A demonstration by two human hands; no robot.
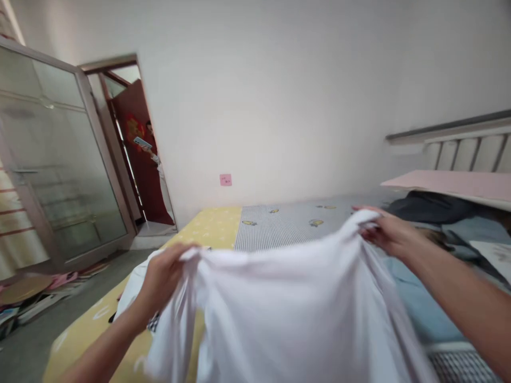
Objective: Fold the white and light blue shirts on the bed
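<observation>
A white cloth garment [279, 308], somewhat blurred, hangs stretched between my two hands above the bed. My left hand [167, 271] is closed on its upper left corner. At the upper right, my right hand [383, 231] grips the other corner, higher than the left. The garment's lower part runs out of the bottom of the view. Beneath and behind it lies the bed, with a yellow sheet [217, 223] and a grey striped sheet [275, 226]. Another white cloth [133, 282] lies on the bed behind my left forearm.
Dark and blue clothes [435, 207] are piled at the right under a pink board [455, 182]. A glass door [59, 154] stands open at the left. Beyond the doorway a person's hand [154, 156] holds a phone. Assorted items [30, 290] lie on the floor.
</observation>
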